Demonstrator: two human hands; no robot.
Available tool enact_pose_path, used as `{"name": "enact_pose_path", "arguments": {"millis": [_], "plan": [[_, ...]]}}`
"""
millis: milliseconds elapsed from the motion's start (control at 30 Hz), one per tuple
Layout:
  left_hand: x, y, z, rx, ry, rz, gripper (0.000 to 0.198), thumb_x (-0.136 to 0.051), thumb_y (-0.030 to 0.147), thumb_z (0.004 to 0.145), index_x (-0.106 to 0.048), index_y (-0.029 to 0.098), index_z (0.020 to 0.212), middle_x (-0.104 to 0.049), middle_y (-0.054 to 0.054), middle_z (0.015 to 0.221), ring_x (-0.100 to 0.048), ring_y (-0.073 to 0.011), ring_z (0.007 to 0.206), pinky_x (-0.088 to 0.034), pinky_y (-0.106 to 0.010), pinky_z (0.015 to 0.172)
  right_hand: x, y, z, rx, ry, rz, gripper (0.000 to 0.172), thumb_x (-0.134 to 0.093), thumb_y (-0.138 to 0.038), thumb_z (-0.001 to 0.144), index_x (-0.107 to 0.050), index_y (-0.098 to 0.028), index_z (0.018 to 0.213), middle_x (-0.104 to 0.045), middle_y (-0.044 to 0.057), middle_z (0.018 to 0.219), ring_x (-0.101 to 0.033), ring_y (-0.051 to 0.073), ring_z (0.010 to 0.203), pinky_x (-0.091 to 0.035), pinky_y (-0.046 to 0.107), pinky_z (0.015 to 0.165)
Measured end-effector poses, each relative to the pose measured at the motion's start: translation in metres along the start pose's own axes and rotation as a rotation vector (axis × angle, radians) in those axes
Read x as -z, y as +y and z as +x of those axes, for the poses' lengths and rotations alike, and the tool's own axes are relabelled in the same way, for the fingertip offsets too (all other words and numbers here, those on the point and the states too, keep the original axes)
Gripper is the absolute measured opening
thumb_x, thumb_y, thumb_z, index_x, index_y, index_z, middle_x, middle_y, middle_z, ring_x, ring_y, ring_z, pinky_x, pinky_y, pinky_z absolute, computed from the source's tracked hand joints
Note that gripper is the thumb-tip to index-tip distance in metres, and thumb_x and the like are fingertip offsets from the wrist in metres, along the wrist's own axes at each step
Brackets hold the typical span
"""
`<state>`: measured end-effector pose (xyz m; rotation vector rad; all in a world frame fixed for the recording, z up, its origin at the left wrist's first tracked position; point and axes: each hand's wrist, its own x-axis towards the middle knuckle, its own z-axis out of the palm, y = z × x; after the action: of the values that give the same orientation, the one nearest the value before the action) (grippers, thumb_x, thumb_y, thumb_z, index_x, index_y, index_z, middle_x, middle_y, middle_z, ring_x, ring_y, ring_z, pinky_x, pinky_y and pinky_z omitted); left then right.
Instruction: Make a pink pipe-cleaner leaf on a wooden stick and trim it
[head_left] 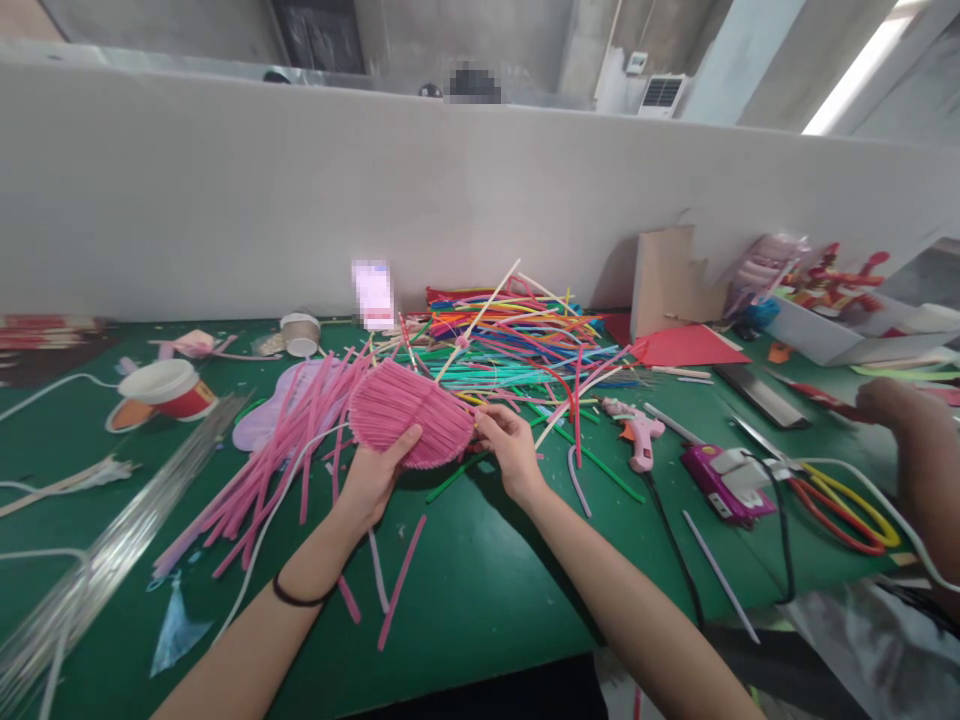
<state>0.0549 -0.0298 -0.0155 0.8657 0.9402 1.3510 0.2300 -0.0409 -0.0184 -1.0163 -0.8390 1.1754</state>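
Observation:
My left hand grips a pink fan-shaped piece made of pipe cleaners packed side by side, thumb on its front face. A pale stick extends up from its top edge, with a small pink knot around it. My right hand pinches at the right edge of the fan; exactly what lies between those fingertips is too small to make out. Loose pink pipe cleaners lie in a bundle left of the fan. Behind it is a heap of many-coloured pipe cleaners.
On the right lie a pink glue gun, a purple power strip and scissors. Another person's hand is at the far right. A paper cup and clear sticks occupy the left. A grey partition closes the back.

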Motion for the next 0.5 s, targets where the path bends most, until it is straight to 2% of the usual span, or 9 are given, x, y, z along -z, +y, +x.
{"name": "enact_pose_path", "arguments": {"millis": [167,300,500], "plan": [[-0.0013,0.0017,-0.0007,0.012,0.011,0.001,0.058,-0.084,0.027,0.062,-0.064,0.022,0.116,-0.068,-0.008,0.121,-0.06,-0.0283,0.115,-0.05,-0.041,0.098,-0.0002,-0.0007,-0.0007,-0.017,0.013,0.011,0.027,-0.071,-0.042,0.071,-0.068,-0.02,0.086,-0.063,-0.002,0.066,-0.058,0.011,0.057,-0.045,0.022,0.05],[-0.0015,0.002,-0.0004,-0.004,0.026,0.006,0.06,-0.085,0.027,0.06,-0.064,0.02,0.116,-0.069,-0.008,0.117,-0.061,-0.0282,0.114,-0.048,-0.041,0.099,-0.0001,-0.0016,-0.0011,-0.019,-0.018,-0.014,0.024,-0.071,-0.041,0.071,-0.067,-0.019,0.08,-0.062,-0.002,0.064,-0.057,0.01,0.057,-0.046,0.021,0.049],[0.0021,-0.0019,0.0013,-0.038,0.027,0.035,0.063,-0.085,0.027,0.06,-0.063,0.019,0.119,-0.066,-0.009,0.124,-0.06,-0.0284,0.116,-0.046,-0.043,0.102,0.0002,-0.0004,-0.0012,-0.053,-0.064,0.032,0.025,-0.072,-0.04,0.069,-0.06,-0.019,0.07,-0.056,-0.004,0.063,-0.052,0.008,0.056,-0.047,0.019,0.049]]}}
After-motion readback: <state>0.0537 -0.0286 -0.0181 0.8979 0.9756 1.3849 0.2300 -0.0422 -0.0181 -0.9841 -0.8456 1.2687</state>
